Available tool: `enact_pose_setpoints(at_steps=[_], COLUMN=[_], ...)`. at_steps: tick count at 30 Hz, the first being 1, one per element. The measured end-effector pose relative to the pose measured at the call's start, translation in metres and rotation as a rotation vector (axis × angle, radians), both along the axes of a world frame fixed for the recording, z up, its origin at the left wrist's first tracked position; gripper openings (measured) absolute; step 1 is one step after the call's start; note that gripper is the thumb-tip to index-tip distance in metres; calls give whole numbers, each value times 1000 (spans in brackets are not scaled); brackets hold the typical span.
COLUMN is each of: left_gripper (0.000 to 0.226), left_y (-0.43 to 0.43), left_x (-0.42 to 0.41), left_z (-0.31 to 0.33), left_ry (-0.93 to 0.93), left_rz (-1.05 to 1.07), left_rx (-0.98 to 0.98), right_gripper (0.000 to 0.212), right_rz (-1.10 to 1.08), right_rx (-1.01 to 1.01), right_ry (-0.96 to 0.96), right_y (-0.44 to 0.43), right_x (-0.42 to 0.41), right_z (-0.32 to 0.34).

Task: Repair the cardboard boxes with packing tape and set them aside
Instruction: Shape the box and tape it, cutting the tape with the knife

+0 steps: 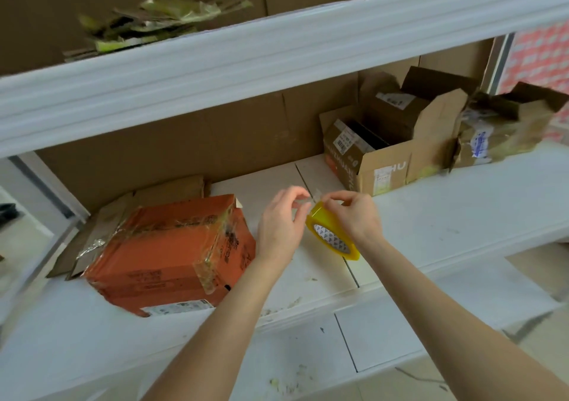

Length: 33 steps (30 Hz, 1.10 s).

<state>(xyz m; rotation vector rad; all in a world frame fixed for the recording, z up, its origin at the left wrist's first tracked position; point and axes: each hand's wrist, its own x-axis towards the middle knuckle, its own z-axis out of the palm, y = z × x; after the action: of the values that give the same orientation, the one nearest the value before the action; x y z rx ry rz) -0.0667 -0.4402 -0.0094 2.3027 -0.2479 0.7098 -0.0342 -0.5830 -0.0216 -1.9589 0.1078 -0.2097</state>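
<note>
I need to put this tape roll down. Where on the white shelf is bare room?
Widest bare patch: white shelf in front of the open brown cardboard boxes, right of the right hand holding the yellow tape roll. A narrower strip lies between the orange cardboard box and those boxes. Crowded: flattened cardboard, left rear.

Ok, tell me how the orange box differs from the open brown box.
The orange box is closed and patched with clear tape; the open brown box has its flaps up, with smaller boxes inside. The orange box lies front left, the open brown box farther back right. Both are cardboard on the white shelf.
</note>
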Motion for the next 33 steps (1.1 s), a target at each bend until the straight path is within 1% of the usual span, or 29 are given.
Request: enact_pose_setpoints(at_steps=[2, 4, 6, 7, 8, 11, 13, 17, 22, 23, 24, 26, 27, 28, 30, 33], left_gripper=[12, 12, 15, 17, 17, 18, 20, 20, 15, 14, 14, 12, 9, 5, 10, 15], left_y=[-6, -8, -10, -10, -11, -12, -13, -20, -17, -17, -17, -20, -19, -18, -10, 9], left_x=[2, 5, 7, 8, 9, 9, 8, 7, 10, 9, 7, 1, -1, -4, -8, -20], left_z=[8, 10, 11, 13, 14, 20, 20, 17, 16, 15, 14, 12, 12, 13, 19, 35], left_ry=[106, 195, 233, 240, 244, 250, 244, 228, 249, 258, 259, 258, 266, 281, 264, 89], left_rz=[-55, -38, -5, 10, 20, 49, 64, 60, 86, 95, 114, 150, 168, 195, 241, 178], left_rx=[38, -25, -100, -107, -108, -93, -52, 1, 84, 153, 263, 473, 518, 544, 582, 557], right_gripper=[11, 11, 12, 13, 20, 54, 62, 57, 51, 49, 48, 48, 48, 47, 47, 48], right_rz=[22, 51, 103, 140, 178, 233, 244, 211, 218, 218, 218, 223, 229, 232, 223, 233], right_rx=[-17, 0, 20, 21, 14, -18, -104, -243, -258, -277, -307, -385, -421, -458, -583, -850], right_ry=[-14, -35, -35, -34, -36, -40, -40, -59, -120, -130, -142, -164, -168, -164, -140, -122], right_y=[0, -1, -5, -6, -7, -10, -11, -14, -13, -12, -11, -6, -5, -4, -5, -1], right_x=[-2, -5, -8, -10, -12, -16, -16, -18, -21, -22, -22, -22, -22, -22, -22, -23], right_z=[1, 3, 5, 4, 4, 4, 3, -1, -3, -4, -5, -8, -11, -14, -23, -41])
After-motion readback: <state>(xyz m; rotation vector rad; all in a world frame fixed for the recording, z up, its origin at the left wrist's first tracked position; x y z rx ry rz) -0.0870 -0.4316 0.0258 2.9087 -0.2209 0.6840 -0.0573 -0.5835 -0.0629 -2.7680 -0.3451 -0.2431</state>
